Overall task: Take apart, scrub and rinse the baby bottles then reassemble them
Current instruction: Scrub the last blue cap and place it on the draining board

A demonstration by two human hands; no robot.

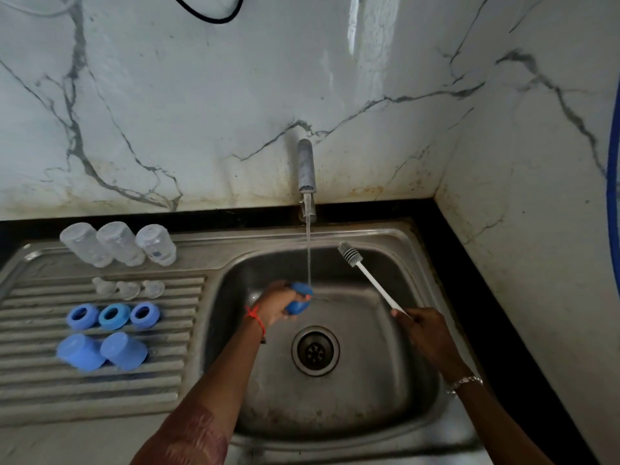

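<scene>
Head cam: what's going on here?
A person is washing baby-bottle parts at a steel sink with the tap running. The left hand holds a blue cap under the stream. The right hand grips a bottle brush by its handle, with the head raised clear of the cap. On the drainboard lie three clear bottles, three teats, three blue rings and two more caps, all apart, nothing reassembled.
</scene>
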